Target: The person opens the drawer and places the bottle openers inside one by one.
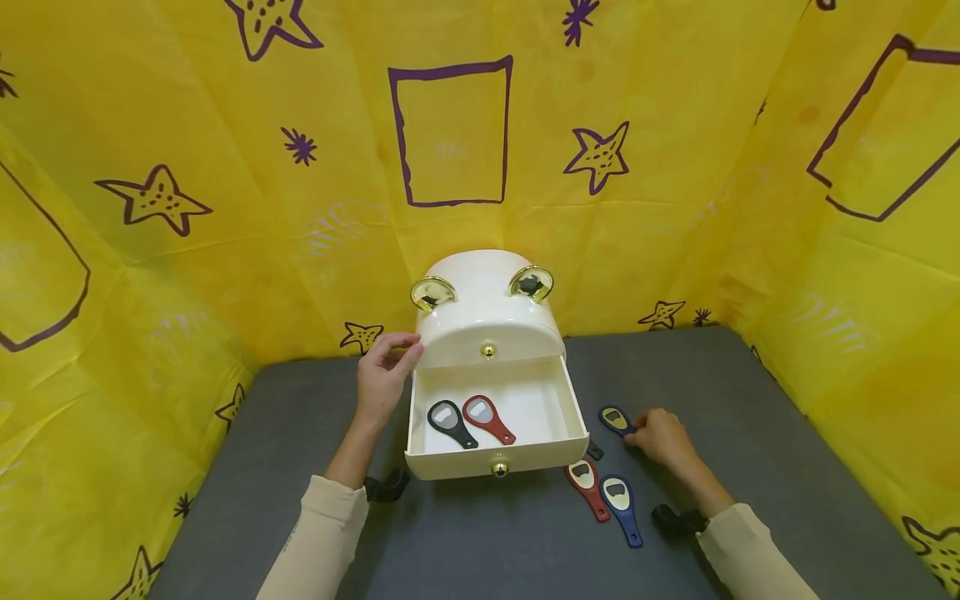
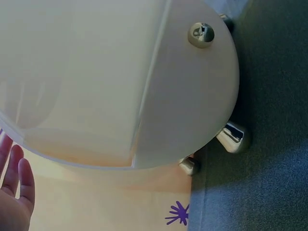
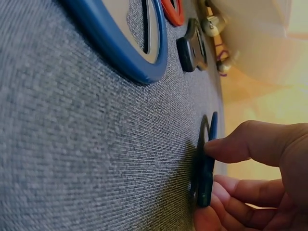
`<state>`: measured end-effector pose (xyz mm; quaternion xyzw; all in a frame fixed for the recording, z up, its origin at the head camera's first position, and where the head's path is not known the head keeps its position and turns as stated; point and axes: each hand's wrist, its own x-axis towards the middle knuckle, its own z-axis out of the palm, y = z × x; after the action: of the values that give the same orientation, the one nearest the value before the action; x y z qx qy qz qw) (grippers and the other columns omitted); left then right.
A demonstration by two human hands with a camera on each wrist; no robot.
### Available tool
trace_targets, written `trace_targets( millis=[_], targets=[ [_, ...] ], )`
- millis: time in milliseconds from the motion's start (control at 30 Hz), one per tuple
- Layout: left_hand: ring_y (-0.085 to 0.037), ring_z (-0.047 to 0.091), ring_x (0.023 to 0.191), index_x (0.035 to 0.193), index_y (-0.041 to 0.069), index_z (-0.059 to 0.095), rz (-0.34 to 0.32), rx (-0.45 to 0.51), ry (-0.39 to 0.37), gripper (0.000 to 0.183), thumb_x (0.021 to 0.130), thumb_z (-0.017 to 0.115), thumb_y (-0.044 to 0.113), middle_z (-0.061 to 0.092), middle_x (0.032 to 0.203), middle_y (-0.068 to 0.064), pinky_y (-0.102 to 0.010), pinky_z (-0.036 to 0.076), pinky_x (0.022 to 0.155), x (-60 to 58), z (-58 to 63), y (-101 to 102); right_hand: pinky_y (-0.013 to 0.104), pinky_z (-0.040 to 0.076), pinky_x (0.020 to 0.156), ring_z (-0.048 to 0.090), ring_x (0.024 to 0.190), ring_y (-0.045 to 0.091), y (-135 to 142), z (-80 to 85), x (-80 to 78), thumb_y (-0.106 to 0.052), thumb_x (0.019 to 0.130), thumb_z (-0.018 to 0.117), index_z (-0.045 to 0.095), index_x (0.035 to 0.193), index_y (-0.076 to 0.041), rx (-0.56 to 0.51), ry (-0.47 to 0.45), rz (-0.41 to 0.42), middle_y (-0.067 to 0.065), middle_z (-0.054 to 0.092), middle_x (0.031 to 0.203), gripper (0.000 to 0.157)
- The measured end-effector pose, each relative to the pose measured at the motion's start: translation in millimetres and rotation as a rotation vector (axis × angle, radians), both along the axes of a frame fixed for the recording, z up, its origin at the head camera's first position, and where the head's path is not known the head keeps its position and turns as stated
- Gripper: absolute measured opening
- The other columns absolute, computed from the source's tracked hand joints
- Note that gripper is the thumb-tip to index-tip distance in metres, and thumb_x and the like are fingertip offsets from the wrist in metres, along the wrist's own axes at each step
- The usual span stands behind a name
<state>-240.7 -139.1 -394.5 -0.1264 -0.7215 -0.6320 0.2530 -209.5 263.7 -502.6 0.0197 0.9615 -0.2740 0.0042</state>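
Observation:
My right hand [image 1: 663, 437] pinches a blue bottle opener [image 1: 615, 419] between thumb and fingers, low over the dark cloth. In the right wrist view that blue opener [image 3: 210, 166] is seen edge-on, tilted off the surface. My left hand [image 1: 384, 375] rests at the left side of a white cabinet [image 1: 487, 312], its fingers [image 2: 26, 180] loosely extended beside the wall. The cabinet's lower drawer [image 1: 536, 404] is pulled out. Inside it lie a black-rimmed opener [image 1: 447, 421] and a red-rimmed opener [image 1: 487, 417], side by side.
Right of the drawer, a red bottle opener [image 1: 587, 487] and another blue opener [image 1: 618, 504] lie on the dark table [image 1: 480, 542]. A dark opener [image 1: 595, 450] is partly hidden by the drawer corner. Yellow patterned cloth [image 1: 322, 208] hangs behind and at both sides.

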Motion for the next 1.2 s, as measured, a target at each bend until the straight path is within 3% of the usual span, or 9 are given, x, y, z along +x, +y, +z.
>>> trace_targets(
  millis=[267,467,533,667,867,1067,1200],
  targets=[
    [0.003,0.06,0.091,0.095,-0.017,0.067,-0.01,0.033,0.022,0.013,0.085,0.068,-0.008,0.064,0.099,-0.022,-0.01,0.05,0.072,-5.4,-5.3,0.9,0.029,0.043,0.058,0.053,0.065,0.017,4.4,-4.1,-0.4,-0.013,0.071,0.077,0.071,0.086,0.006,-0.057,0.007,0.001,0.006,0.064,0.07,0.025],
    [0.002,0.06,0.092,0.094,-0.014,0.069,-0.006,0.061,0.023,0.012,0.085,0.069,-0.006,0.065,0.097,-0.001,-0.011,0.05,0.071,-22.3,-26.6,-5.3,0.028,0.043,0.058,0.054,0.065,0.016,6.2,2.6,-2.3,-0.014,0.073,0.077,0.071,0.089,0.008,-0.087,0.005,0.008,0.007,0.065,0.072,0.027],
    [0.002,0.06,0.091,0.094,-0.015,0.068,-0.005,0.07,0.02,0.013,0.085,0.069,-0.006,0.065,0.096,0.003,-0.011,0.05,0.071,-22.3,-26.9,-5.7,0.029,0.043,0.058,0.055,0.065,0.016,6.5,6.6,-4.5,-0.013,0.074,0.077,0.071,0.09,0.008,-0.089,0.014,0.011,0.008,0.066,0.073,0.027],
    [0.003,0.06,0.089,0.094,-0.017,0.067,-0.011,0.069,0.007,0.013,0.084,0.068,-0.009,0.065,0.095,0.003,-0.01,0.05,0.07,-18.0,-21.3,-5.0,0.029,0.044,0.058,0.057,0.067,0.017,6.0,17.7,-7.2,-0.015,0.074,0.077,0.071,0.091,0.008,-0.081,0.039,0.016,0.011,0.067,0.074,0.029],
    [0.004,0.058,0.087,0.097,-0.017,0.066,-0.022,0.015,-0.02,0.017,0.086,0.068,-0.005,0.064,0.096,-0.009,-0.01,0.05,0.071,-3.2,-3.0,-1.9,0.028,0.047,0.058,0.063,0.069,0.019,5.8,37.3,-5.5,-0.016,0.077,0.076,0.07,0.094,0.008,-0.116,0.057,0.033,0.016,0.071,0.08,0.03],
    [0.005,0.056,0.084,0.101,-0.013,0.067,0.003,-0.046,-0.034,0.019,0.088,0.068,0.0,0.062,0.099,-0.026,-0.01,0.048,0.073,2.1,2.5,-1.6,0.026,0.048,0.056,0.064,0.068,0.017,7.2,55.9,-3.6,-0.017,0.079,0.075,0.069,0.094,0.008,-0.199,0.104,0.067,0.015,0.072,0.079,0.03],
    [0.005,0.056,0.084,0.101,-0.013,0.067,0.008,-0.051,-0.038,0.02,0.088,0.069,0.001,0.062,0.1,-0.029,-0.009,0.048,0.073,3.6,5.0,-1.0,0.027,0.049,0.06,0.066,0.075,0.022,4.3,72.1,-1.1,-0.019,0.082,0.074,0.069,0.101,0.008,-0.193,0.082,0.063,0.018,0.072,0.086,0.033]
  ],
)
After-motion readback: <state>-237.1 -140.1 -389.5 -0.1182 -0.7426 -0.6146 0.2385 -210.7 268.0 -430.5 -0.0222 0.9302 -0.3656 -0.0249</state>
